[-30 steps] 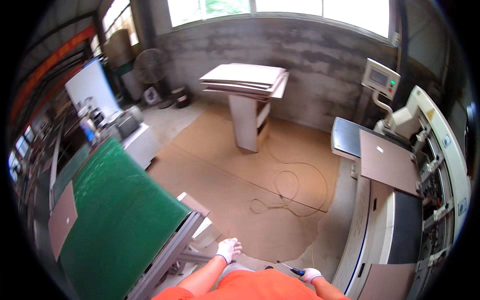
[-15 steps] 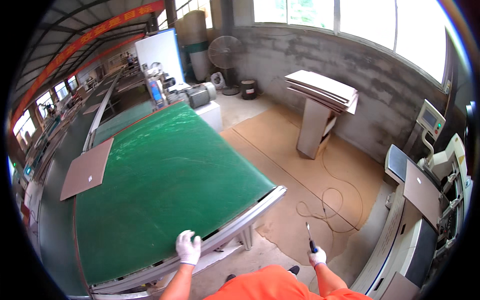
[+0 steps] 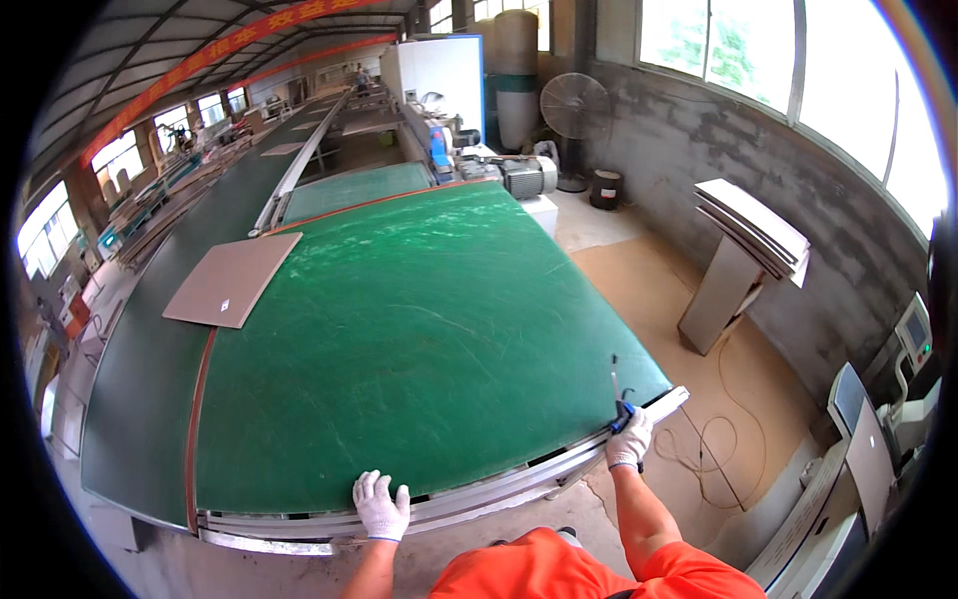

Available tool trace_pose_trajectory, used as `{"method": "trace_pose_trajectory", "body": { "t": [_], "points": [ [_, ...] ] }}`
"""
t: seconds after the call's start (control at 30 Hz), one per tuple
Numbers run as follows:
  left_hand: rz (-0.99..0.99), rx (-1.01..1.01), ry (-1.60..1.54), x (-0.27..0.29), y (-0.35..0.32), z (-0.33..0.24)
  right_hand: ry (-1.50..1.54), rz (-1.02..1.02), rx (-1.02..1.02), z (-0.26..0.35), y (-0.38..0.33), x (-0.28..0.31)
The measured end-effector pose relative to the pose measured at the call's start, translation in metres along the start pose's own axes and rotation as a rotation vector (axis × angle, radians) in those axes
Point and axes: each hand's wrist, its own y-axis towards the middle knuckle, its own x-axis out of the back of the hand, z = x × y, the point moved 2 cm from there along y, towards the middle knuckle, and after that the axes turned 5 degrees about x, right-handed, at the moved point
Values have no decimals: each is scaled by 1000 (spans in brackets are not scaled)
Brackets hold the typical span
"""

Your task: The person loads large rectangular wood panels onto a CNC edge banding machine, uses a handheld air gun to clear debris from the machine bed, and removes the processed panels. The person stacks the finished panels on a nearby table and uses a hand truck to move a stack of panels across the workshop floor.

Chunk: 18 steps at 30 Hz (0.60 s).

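My left hand (image 3: 381, 506), in a white glove, rests at the near metal edge of a green conveyor belt (image 3: 399, 349). Its fingers are spread and nothing is in them. To the right, my gloved right hand (image 3: 630, 440) is closed around an air blow gun (image 3: 623, 410) with a blue and black body. The gun's thin nozzle points up and away over the belt's right corner. A brown flat panel (image 3: 235, 280) with a small white label lies on the far left part of the belt, out of reach of both hands.
An electric motor (image 3: 527, 177) sits beyond the belt's far end, near a standing fan (image 3: 575, 107). Boards are stacked on a stand (image 3: 720, 290) at the right. A thin hose (image 3: 733, 424) loops on the floor. A machine with a control screen (image 3: 913, 329) stands far right.
The view has swung left. My right hand has risen with the blow gun from beside the belt to its right corner. The left hand stays at the belt's near edge.
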Motion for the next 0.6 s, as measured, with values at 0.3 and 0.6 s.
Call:
{"method": "trace_pose_trajectory", "body": {
  "t": [0.3, 0.6],
  "points": [
    [25, 27, 29, 2, 1, 2, 119, -78, -70, 2, -6, -1],
    [44, 11, 43, -2, 2, 2, 109, -141, -50, 1, -8, -4]
  ]
}}
